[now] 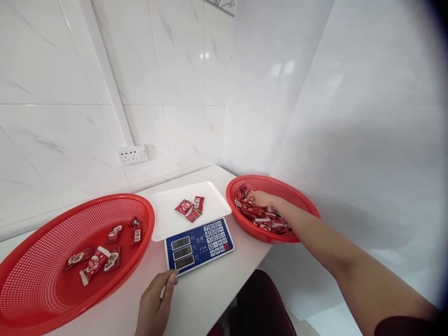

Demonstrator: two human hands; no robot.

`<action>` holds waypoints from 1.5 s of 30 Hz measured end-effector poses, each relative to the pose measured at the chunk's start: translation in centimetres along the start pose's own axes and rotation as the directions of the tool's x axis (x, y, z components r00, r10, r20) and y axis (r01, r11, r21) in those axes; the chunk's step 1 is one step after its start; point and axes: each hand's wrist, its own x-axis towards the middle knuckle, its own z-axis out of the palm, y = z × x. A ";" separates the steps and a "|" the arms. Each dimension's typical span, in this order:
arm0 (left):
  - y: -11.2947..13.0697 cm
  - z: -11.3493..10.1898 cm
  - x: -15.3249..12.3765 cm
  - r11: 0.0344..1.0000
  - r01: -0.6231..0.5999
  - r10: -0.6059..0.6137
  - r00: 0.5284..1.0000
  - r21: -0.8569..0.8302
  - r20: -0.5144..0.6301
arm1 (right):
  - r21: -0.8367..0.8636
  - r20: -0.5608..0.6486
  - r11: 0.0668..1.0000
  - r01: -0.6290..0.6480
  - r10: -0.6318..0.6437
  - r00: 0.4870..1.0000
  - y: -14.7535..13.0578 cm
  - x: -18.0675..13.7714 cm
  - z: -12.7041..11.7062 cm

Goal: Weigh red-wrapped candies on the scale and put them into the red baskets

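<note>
My right hand [261, 198] reaches into the right red basket [301, 196], among a heap of small red snack packets [261, 214]. Its fingers are bent and closed at the packets; what lies between them is too small to make out. At the near left corner of a blue-and-white weighing scale [199, 243], my left hand [157, 296] has thumb and forefinger pinched on the edge. On the scale's white tray [164, 205] lie a few packets: a red one with white print [184, 206] and smaller ones [199, 203] beside it.
A larger red mesh basket [31, 261] stands at the left, with several red packets [94, 265] on its bottom. The white table [210, 294] meets a tiled wall, which carries a power socket [133, 155]. Another wall rises close on the right.
</note>
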 end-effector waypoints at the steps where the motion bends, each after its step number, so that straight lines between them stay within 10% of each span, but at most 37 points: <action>1: 0.0 0.0 0.0 1.000 -0.005 0.005 1.000 0.002 0.005 | 0.015 0.025 1.000 0.000 0.000 1.000 0.0 -0.2 -0.1; 15: 0.2 -0.1 -0.2 1.000 0.009 -0.008 1.000 -0.016 0.007 | 0.468 -0.113 0.883 0.039 0.016 0.993 -2.3 -2.9 -1.7; 26: 1.0 -0.1 -0.2 0.998 0.010 -0.008 1.000 -0.066 0.028 | 0.743 -0.165 0.637 0.205 -0.123 0.979 -11.9 -1.3 -0.4; 35: 0.7 -0.2 -0.1 0.997 0.045 -0.045 0.999 -0.065 0.010 | 0.618 -0.292 0.745 0.252 -0.081 0.953 -19.7 3.1 2.8; 45: 0.6 0.0 -0.2 0.998 0.029 -0.027 0.999 -0.057 0.024 | 0.552 -0.313 0.796 0.250 -0.080 0.946 -19.3 3.8 3.3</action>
